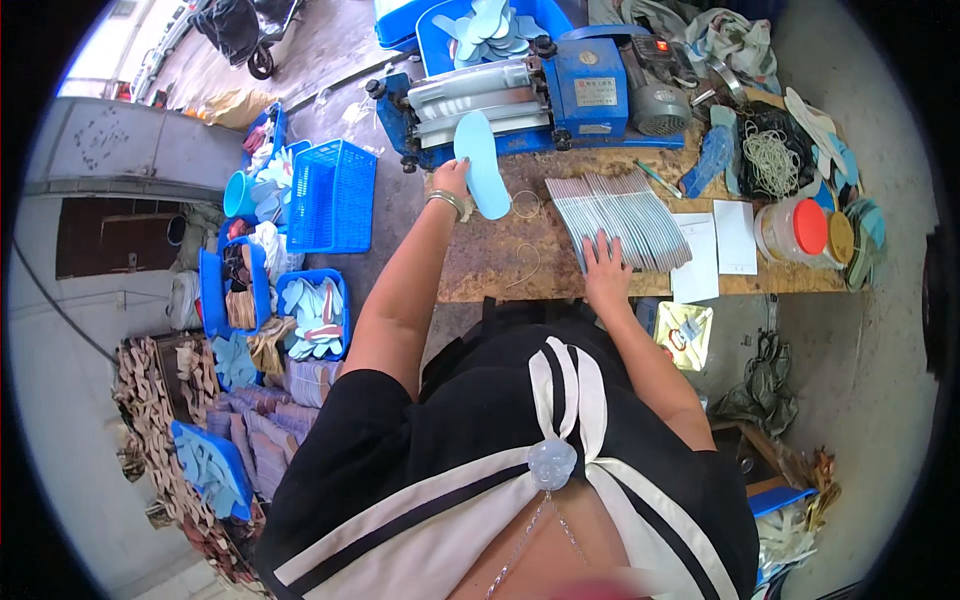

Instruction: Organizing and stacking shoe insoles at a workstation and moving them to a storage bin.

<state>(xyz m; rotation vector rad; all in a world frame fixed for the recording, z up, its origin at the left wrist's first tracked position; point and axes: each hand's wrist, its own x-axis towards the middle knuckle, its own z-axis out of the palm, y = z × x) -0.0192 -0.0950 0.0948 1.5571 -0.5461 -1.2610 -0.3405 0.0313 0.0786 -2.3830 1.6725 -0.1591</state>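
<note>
A light blue insole (484, 170) is pinched by its edge in my left hand (452, 180), in front of the rollers of a blue roller machine (590, 92). The insole's far end overlaps the machine's front in this view. On the wooden table to the right, a long row of insoles (625, 215) leans tightly together like fanned cards. My right hand (606, 268) lies on the near side of that row, fingers spread, gripping nothing. Two thin loops of cord (526, 204) lie on the wood between my hands.
A blue tub of insoles (490, 35) sits behind the machine. White papers (735, 238), red-lidded jar (795, 230) and a bundle of string (772, 162) are at the right. Left of the table stand a blue basket (332, 195) and several insole-filled bins (315, 315).
</note>
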